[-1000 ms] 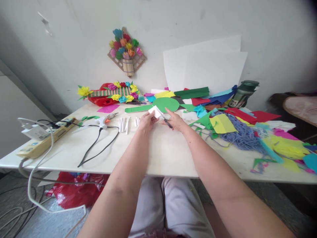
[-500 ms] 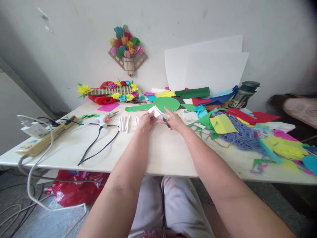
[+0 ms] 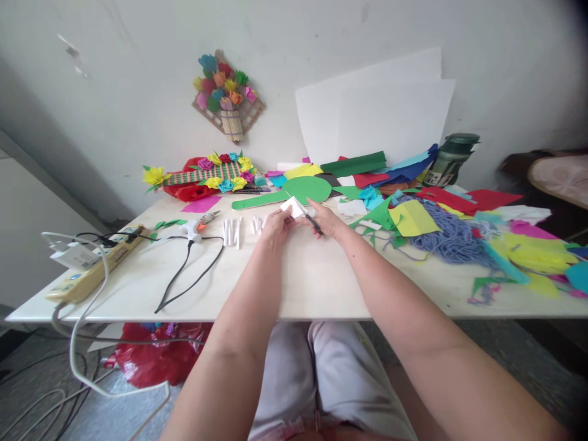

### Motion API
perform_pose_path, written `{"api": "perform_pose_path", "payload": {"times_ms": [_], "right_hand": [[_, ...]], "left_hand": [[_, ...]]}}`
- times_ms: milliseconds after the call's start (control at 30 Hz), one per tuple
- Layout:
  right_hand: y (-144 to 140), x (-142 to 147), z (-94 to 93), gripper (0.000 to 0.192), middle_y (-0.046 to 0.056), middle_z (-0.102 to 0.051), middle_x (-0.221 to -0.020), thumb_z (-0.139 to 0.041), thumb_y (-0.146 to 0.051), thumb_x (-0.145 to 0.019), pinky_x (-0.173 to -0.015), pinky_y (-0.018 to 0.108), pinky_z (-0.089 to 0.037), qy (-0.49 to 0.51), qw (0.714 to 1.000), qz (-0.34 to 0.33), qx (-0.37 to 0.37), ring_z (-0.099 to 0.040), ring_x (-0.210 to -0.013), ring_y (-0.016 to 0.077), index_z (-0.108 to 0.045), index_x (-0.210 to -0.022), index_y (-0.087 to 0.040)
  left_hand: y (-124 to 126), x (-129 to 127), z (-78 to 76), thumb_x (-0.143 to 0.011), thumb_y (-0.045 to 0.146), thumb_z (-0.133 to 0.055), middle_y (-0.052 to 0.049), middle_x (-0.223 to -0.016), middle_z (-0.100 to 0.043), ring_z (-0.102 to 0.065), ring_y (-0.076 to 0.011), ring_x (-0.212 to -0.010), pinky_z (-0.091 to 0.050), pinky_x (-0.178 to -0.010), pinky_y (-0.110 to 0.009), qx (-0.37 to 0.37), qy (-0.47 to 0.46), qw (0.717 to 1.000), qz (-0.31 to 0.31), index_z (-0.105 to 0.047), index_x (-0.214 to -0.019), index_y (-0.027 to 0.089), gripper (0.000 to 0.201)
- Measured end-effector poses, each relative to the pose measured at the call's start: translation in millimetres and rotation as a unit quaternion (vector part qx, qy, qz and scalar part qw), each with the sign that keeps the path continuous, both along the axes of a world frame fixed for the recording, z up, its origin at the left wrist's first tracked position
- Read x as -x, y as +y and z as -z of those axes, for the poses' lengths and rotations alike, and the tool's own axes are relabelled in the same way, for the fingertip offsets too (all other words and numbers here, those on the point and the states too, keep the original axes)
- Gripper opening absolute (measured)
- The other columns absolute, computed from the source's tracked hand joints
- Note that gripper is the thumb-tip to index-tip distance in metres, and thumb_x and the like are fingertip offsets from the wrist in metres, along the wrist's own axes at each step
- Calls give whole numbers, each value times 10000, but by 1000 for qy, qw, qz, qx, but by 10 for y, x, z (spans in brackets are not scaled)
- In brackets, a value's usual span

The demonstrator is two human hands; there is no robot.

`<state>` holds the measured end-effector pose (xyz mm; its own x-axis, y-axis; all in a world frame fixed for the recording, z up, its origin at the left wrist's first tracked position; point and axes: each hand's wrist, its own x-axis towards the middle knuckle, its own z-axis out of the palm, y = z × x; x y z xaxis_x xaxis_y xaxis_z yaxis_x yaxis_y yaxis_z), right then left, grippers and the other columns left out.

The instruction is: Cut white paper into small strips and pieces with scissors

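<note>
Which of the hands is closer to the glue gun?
Left. The left hand, holding white paper, sits just right of the glue gun. The right hand, holding scissors, is farther right, beyond the left one.

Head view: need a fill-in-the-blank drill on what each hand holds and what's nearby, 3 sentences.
1. The left hand holds a small piece of ____ paper.
2. The right hand holds ____ whose blades meet the paper.
3. The glue gun lies on the table to the ____ of both hands.

Missing words: white; scissors; left
</note>
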<state>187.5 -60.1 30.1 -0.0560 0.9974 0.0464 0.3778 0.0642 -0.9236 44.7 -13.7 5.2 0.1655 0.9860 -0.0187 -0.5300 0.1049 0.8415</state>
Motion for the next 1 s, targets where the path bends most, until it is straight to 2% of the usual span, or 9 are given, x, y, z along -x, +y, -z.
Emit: {"api": "perform_pose_path", "payload": {"times_ms": [167,533,800,1000], "right_hand": [[45,-7,41,895,-77,-519,-478,-685,-377,-681,-322,163,-381,23,999,-27,-31,-452,-369,71,-229,-1422,-163],[8,47,-34,805,-48,-583,-564,-651,-310,-724,-333,151,-381,-42,998,14,-49,-440,-374,50,-257,-1419,-209],[16,25,10,892,-78,-537,-508,-682,-329,-695,-328,150,-377,-4,999,-2,-32,-443,-372,55,-199,-1433,-195],[8,-50,22,947,-85,-522,-463,-695,-397,-672,-331,154,-377,25,999,-28,-8,-436,-355,61,-182,-1432,-159]], "left_hand": [[11,10,3,-708,165,-665,11,-562,-541,-520,-80,-481,-480,-510,-208,2,-4,1000,-9,-589,-749,110,102],[33,31,1,-728,126,-627,-5,-597,-580,-533,-76,-484,-481,-489,-193,16,-25,999,-13,-591,-768,105,57],[26,41,-15,-711,141,-656,4,-577,-558,-527,-73,-470,-470,-474,-184,35,-11,999,-9,-589,-752,109,85],[-46,-3,-38,-680,177,-694,-19,-614,-596,-536,-75,-484,-463,-485,-182,13,37,999,27,-594,-755,103,145]]}}
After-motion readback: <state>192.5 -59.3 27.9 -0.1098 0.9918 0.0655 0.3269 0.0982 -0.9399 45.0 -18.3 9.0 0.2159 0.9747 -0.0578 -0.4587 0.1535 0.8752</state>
